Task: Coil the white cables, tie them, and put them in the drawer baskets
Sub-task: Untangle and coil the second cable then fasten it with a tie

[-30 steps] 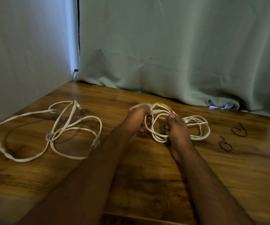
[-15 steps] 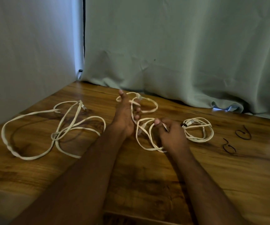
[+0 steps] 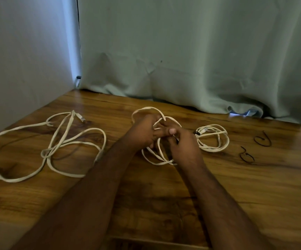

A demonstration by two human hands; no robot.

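Nearest, both hands work the middle cable [image 3: 157, 156]: left hand [image 3: 144, 131] and right hand [image 3: 182, 143] grip its half-made loops. Right of it lies a tied coil [image 3: 213, 138]; left, one loose cable [image 3: 55, 141]. Drawer baskets unseen.

Three white cables lie on the bench [image 3: 254, 186]. One is a loose cable [image 3: 59, 141] sprawled at the left; one is a half-coiled cable [image 3: 157, 152] in the middle, gripped by both hands; one is a coiled cable [image 3: 216, 141] at the right, bound with a black tie [image 3: 196, 133]. Two more loose black ties lie further right: a nearer tie [image 3: 246, 156] and a farther tie [image 3: 262, 140]. That makes three ties in all. Two hands are in view, the left hand [image 3: 144, 132] and the right hand [image 3: 184, 143]. One bench carries everything.
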